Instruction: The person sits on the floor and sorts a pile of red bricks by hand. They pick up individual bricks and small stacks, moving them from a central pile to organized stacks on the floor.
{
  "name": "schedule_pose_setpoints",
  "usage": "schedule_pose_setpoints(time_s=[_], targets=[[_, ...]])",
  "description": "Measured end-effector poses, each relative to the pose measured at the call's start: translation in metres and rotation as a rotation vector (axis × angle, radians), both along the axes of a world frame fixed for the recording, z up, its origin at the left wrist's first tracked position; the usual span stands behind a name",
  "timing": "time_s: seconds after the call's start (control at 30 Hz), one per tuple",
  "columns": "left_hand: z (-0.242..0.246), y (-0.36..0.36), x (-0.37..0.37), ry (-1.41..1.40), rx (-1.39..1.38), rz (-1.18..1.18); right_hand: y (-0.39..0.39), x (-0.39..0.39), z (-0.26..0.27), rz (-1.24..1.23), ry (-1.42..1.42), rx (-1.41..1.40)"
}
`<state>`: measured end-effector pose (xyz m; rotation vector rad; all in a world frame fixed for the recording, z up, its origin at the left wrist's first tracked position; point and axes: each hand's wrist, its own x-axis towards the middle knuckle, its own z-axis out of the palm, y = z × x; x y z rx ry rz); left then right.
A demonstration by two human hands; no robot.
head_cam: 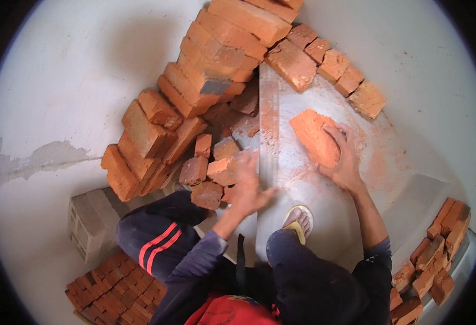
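Observation:
An orange clay brick (314,136) with a rough, chipped end is gripped at its right end by my right hand (341,156). It is over the dusty concrete step (319,195); whether it touches the surface I cannot tell. My left hand (248,185) is blurred, its fingers apart and nothing in it. Close to that hand, on its left, lies a small heap of broken brick pieces (221,170) beside the step's edge. My fingers partly cover the heap.
A tall stack of bricks (217,53) leans along the left wall. Brick pieces (333,65) line the step's far edge. Grey hollow blocks (89,221) stand at left. More bricks lie at lower left (116,288) and lower right (431,260). My sandalled foot (299,221) rests on the step.

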<state>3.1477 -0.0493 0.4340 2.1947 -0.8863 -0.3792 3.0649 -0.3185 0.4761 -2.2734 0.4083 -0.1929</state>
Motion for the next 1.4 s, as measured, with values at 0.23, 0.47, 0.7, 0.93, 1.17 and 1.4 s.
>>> schedule_pose_setpoints(time_s=[0.23,0.47,0.7,0.93,1.17,1.4], targets=[[-0.064,0.066,0.017,0.010,0.345,0.214,-0.075,0.021,-0.043,0.012,-0.025,-0.385],[-0.077,0.066,0.004,-0.161,0.533,0.203,-0.094,0.036,-0.067,0.105,0.005,-0.454],[-0.111,0.088,0.017,-0.415,0.493,0.045,-0.094,0.058,-0.079,0.062,0.007,-0.427],[-0.118,0.074,0.018,-0.517,0.535,0.008,-0.085,0.057,-0.063,0.025,-0.006,-0.523],[-0.089,0.090,0.040,-0.219,0.272,0.222,0.001,0.018,-0.039,-0.148,-0.170,-0.063],[-0.002,0.043,0.035,-0.070,-0.053,0.297,0.103,-0.009,-0.029,0.113,-0.082,0.157]])
